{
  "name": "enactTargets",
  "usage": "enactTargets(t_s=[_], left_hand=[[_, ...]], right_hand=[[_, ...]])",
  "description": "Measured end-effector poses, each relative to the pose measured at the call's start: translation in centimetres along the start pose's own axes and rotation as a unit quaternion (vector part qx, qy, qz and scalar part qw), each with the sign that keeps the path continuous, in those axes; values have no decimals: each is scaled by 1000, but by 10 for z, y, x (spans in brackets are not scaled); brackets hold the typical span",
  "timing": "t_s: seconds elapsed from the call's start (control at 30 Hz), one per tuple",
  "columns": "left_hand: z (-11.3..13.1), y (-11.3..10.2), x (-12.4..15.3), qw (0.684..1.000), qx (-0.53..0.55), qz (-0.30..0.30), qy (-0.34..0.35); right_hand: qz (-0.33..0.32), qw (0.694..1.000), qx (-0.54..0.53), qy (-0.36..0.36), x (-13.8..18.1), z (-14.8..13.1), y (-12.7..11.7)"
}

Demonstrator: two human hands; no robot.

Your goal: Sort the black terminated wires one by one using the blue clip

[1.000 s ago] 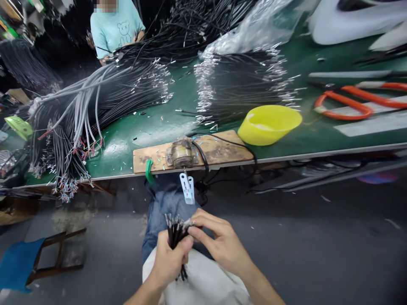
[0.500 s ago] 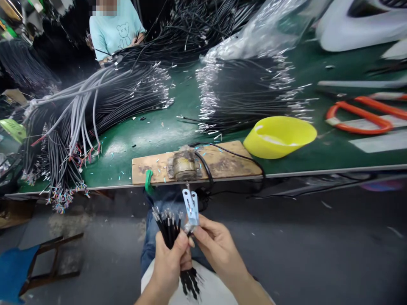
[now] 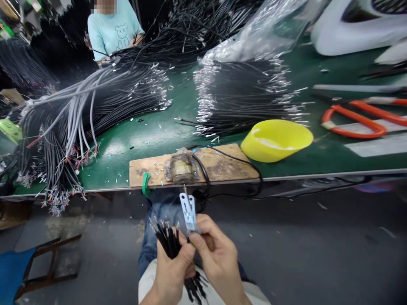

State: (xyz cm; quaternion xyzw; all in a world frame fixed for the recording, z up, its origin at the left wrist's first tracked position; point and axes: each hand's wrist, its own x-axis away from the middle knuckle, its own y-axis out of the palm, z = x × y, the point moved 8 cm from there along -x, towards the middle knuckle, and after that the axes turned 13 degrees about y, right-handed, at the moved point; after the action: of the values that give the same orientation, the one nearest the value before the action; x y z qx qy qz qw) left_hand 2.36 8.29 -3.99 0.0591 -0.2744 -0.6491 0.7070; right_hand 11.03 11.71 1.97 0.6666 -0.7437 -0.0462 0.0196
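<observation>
My left hand is wrapped round a bundle of short black cables. Their stripped, silvery ends fan out above my fist and the tails hang below it. Close beside it, my right hand is closed in a pinch on a single cable end at the lower tip of a light blue clothespin; the fingers partly hide this end. The clothespin hangs from the shaft of a small motor, which is fixed on a wooden board at the table edge.
The green table carries piles of black cables, grey cables, a yellow cut container and orange-handled scissors. A green clip sits on the board. Across the table sits a person; a blue chair stands lower left.
The view has shifted slightly. My hands stay together below the clothespin, with the right fingers still at its tip and the left thumb moved against the single cable.
</observation>
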Motion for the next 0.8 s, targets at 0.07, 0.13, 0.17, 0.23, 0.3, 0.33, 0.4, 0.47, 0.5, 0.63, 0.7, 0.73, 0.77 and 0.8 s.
enactTargets(t_s=[0.07,0.13,0.17,0.23,0.3,0.33,0.4,0.47,0.5,0.63,0.7,0.73,0.77,0.8], left_hand=[[1,-3,0,1000,-9,-1,1],[4,-7,-2,1000,-19,-9,-1],[7,-10,-3,1000,-25,-14,2],[16,-13,-6,999,-38,-17,19],[26,-14,-9,998,-49,-19,42],[31,-14,-11,996,-62,-22,60],[41,-12,-12,990,-98,-27,98],[49,-10,-12,982,-132,-29,133],[53,-10,-11,979,-141,-30,144],[61,-8,-10,974,-144,-27,174],[64,-8,-12,971,-144,-20,187],[66,-7,-13,970,-145,-17,192],[66,-7,-14,970,-146,-13,195],[67,-7,-15,969,-147,-10,197]], right_hand=[[82,982,93,-142,9,-21,-8],[76,973,115,-185,11,-28,-8],[39,984,86,-150,6,-24,-6],[-80,996,-29,3,-7,-4,2],[-206,955,-132,166,-11,12,18],[-249,930,-153,224,-11,16,23],[-268,914,-127,277,-17,17,23],[-196,941,-63,270,-33,12,9],[-151,954,-33,257,-41,7,1],[-91,966,1,240,-57,-4,1],[-116,957,-41,264,-56,-1,12],[-124,950,-72,277,-55,1,17],[-128,943,-103,289,-54,4,20],[-126,937,-131,297,-53,5,22]])
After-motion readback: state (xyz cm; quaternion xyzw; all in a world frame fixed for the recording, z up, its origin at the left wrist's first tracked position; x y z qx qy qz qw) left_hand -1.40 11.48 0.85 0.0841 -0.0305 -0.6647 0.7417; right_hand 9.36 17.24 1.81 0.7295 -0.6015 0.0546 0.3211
